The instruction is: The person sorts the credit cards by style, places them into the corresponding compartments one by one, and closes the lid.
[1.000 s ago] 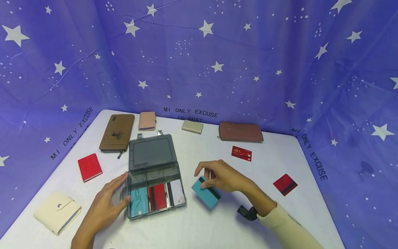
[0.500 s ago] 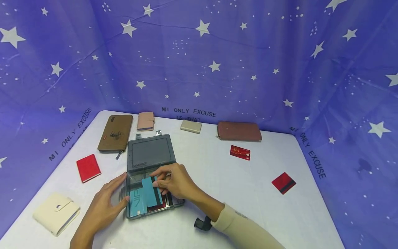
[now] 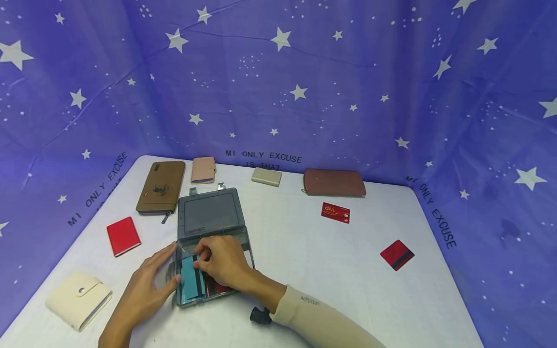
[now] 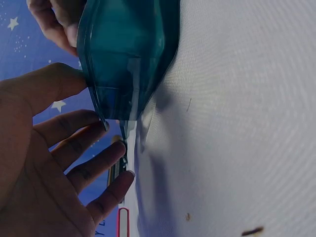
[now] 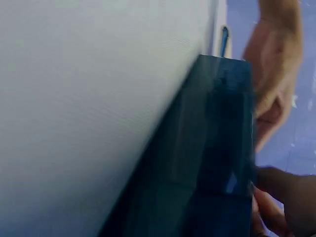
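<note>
A grey see-through plastic box (image 3: pixel 211 211) lies with its lid laid back and its tray split into compartments. My right hand (image 3: pixel 227 263) is over the tray, thumb and fingertips pinching the edge of a blue card (image 3: pixel 189 280) with a dark stripe, low in the front left compartment. Partly under that hand, a red card (image 3: pixel 213 288) shows in the middle compartment. My left hand (image 3: pixel 145 285) touches the box's left side with thumb and fingers spread. In the left wrist view, the thumb meets the rim of the box wall (image 4: pixel 123 39).
To the left lie a cream card holder (image 3: pixel 80 297), a red booklet (image 3: pixel 124 237) and a brown zip wallet (image 3: pixel 161 186). Behind are a pink holder (image 3: pixel 203 170), a beige case (image 3: pixel 267 177) and a reddish-brown wallet (image 3: pixel 334 182). A red VIP card (image 3: pixel 335 212) and a striped red card (image 3: pixel 397 255) lie right.
My right hand has carried the blue card leftward from beside the box and lowered it over the blue VIP card in the left compartment. My left hand stays at the box's side.
</note>
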The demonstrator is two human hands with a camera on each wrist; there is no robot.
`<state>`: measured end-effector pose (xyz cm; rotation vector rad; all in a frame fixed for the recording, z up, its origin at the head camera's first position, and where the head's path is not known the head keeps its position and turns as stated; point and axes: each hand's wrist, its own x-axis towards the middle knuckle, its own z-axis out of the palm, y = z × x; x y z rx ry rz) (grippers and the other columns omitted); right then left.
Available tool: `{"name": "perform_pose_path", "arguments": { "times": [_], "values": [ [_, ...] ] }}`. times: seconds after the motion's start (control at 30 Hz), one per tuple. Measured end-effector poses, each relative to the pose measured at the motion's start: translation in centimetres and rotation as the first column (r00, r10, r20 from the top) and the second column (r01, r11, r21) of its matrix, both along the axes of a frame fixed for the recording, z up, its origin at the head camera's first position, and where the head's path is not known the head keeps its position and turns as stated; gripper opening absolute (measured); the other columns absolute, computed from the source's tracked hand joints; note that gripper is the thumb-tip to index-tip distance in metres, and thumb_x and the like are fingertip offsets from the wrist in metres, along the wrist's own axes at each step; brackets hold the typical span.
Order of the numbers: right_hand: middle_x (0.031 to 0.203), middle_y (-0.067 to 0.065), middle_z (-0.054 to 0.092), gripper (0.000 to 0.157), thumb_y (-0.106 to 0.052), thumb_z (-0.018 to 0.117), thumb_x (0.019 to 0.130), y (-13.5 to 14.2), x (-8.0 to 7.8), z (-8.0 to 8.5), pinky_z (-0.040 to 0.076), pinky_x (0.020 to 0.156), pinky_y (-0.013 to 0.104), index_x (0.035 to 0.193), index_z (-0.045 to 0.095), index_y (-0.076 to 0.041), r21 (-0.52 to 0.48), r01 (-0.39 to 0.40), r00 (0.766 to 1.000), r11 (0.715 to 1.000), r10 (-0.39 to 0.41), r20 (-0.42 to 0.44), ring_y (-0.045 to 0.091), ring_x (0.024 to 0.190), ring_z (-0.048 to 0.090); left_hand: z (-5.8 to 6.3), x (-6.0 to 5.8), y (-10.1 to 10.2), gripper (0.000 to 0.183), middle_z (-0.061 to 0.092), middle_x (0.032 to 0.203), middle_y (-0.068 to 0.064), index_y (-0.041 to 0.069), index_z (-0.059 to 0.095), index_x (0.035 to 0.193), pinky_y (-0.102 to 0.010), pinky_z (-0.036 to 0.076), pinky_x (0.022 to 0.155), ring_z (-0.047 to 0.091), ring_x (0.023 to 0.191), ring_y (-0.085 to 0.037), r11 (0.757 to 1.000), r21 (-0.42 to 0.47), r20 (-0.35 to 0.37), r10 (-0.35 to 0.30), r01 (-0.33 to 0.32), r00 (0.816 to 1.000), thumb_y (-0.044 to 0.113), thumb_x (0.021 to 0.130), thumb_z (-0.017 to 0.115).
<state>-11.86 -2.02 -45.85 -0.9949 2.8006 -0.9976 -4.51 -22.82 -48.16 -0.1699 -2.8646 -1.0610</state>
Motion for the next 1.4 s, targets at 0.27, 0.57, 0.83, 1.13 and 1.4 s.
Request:
{"name": "perform_pose_path", "arguments": {
  "times": [0.27, 0.57, 0.83, 1.13, 1.4],
  "values": [
    [0.091, -0.011, 0.058, 0.027, -0.050, 0.070, 0.089, -0.4, 0.8, -0.7, 0.036, 0.052, 0.010, 0.103, 0.079, -0.028, 0.357, -0.074, 0.982, 0.931, 0.130, -0.134, 0.004, 0.079, 0.043, -0.4, 0.1, -0.1, 0.078, 0.044, 0.155, -0.013, 0.017, 0.041, 0.153, -0.068, 0.033, 0.107, 0.039, 0.140, -0.046, 1.000, 0.012, 0.005, 0.003, -0.003, 1.000, 0.018, 0.084, 0.078],
    [0.100, -0.005, 0.067, 0.028, -0.041, 0.072, 0.090, 5.4, -2.4, 0.8, 0.049, 0.079, 0.021, 0.110, 0.074, -0.022, -0.037, -0.120, 0.993, 0.992, 0.120, 0.001, 0.009, 0.093, 0.060, 0.0, -0.1, 0.0, 0.077, 0.045, 0.154, -0.013, 0.018, 0.042, 0.152, -0.069, 0.034, 0.106, 0.040, 0.138, -0.045, 1.000, 0.003, -0.015, -0.004, 0.004, 1.000, 0.018, 0.084, 0.078],
    [0.097, 0.006, 0.072, 0.028, -0.027, 0.083, 0.082, 14.9, -7.4, 1.1, 0.055, 0.076, 0.036, 0.106, 0.075, -0.017, -0.178, 0.148, 0.976, 0.973, -0.115, 0.183, 0.019, 0.088, 0.064, -0.1, -0.1, -0.2, 0.078, 0.045, 0.153, -0.013, 0.018, 0.042, 0.152, -0.068, 0.034, 0.106, 0.040, 0.138, -0.044, 1.000, -0.004, -0.012, 0.004, -0.004, 1.000, 0.018, 0.083, 0.079],
    [0.109, 0.013, 0.070, 0.043, -0.025, 0.086, 0.078, 25.4, -10.9, 0.2, 0.048, 0.084, 0.038, 0.117, 0.071, -0.012, 0.001, 0.375, 0.912, 0.927, -0.369, 0.178, 0.029, 0.099, 0.061, -0.3, -0.1, -0.2, 0.076, 0.047, 0.153, -0.011, 0.016, 0.045, 0.150, -0.067, 0.035, 0.105, 0.041, 0.138, -0.043, 1.000, 0.015, -0.048, -0.012, 0.012, 0.999, 0.017, 0.083, 0.080],
    [0.122, 0.024, 0.061, 0.063, -0.031, 0.084, 0.079, 30.1, -12.2, -0.5, 0.039, 0.098, 0.054, 0.129, 0.058, -0.003, 0.266, 0.501, 0.829, 0.824, -0.545, 0.127, 0.039, 0.120, 0.042, -0.4, -0.1, -0.3, 0.076, 0.047, 0.152, -0.012, 0.015, 0.044, 0.151, -0.067, 0.035, 0.105, 0.041, 0.138, -0.043, 1.000, 0.017, -0.049, -0.011, 0.012, 0.999, 0.017, 0.083, 0.079]
  ]
}}
